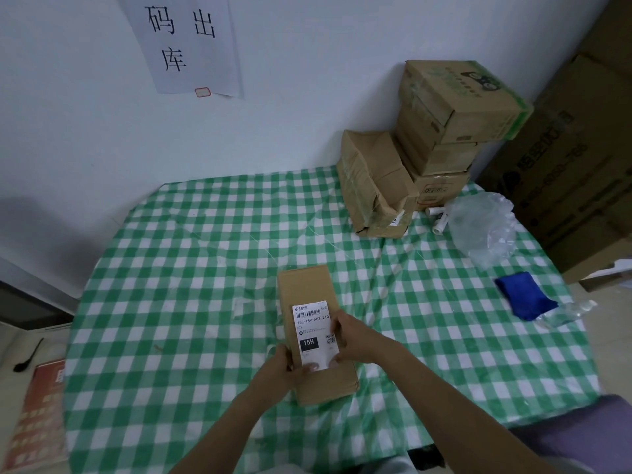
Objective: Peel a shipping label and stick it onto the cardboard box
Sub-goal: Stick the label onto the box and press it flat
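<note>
A long brown cardboard box (309, 285) lies on the green-and-white checked tablecloth near the front middle. A white shipping label (313, 328) with a barcode and a black "15H" block lies on the box's top face. My left hand (285, 366) grips the label's near left corner, thumb on the label. My right hand (352, 336) holds the label's right edge with its fingers. Whether the label is pressed flat onto the box or held just above it I cannot tell.
A stack of cardboard boxes (441, 131) stands at the back right against the wall. Beside it lie white pipe fittings (439, 217), a clear plastic bag (485, 227) and a blue cloth (525, 299). A large carton (578, 172) stands off the table's right.
</note>
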`<action>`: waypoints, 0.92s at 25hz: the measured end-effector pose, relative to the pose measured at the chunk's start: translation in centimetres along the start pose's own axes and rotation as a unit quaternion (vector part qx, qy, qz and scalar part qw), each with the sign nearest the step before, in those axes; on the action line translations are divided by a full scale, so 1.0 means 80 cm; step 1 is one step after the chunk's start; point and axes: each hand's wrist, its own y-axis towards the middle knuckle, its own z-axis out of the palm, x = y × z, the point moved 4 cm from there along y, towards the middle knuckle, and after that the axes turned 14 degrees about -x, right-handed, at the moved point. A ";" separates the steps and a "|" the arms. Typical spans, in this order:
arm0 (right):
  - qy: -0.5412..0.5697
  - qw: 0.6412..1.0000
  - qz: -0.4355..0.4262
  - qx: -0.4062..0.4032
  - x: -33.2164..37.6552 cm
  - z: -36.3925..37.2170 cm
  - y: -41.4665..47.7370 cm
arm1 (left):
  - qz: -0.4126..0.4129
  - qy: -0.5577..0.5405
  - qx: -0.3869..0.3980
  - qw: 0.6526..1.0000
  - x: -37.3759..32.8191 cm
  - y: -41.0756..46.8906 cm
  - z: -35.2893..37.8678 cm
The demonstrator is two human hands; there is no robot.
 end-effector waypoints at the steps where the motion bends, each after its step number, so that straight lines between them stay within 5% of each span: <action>1: 0.000 1.000 0.005 0.011 0.000 -0.002 0.002 | -0.007 -0.008 0.016 1.000 0.003 0.002 -0.003; 6: -0.010 0.999 0.021 0.045 -0.001 -0.006 0.006 | -0.034 -0.016 0.065 0.997 0.004 0.000 -0.004; 16: -0.015 1.000 0.018 0.004 0.007 -0.006 0.008 | -0.053 -0.023 -0.032 0.998 -0.007 0.002 0.002; 23: 0.048 0.997 0.063 0.023 -0.004 -0.010 0.014 | -0.058 -0.033 0.032 0.997 -0.019 -0.007 -0.007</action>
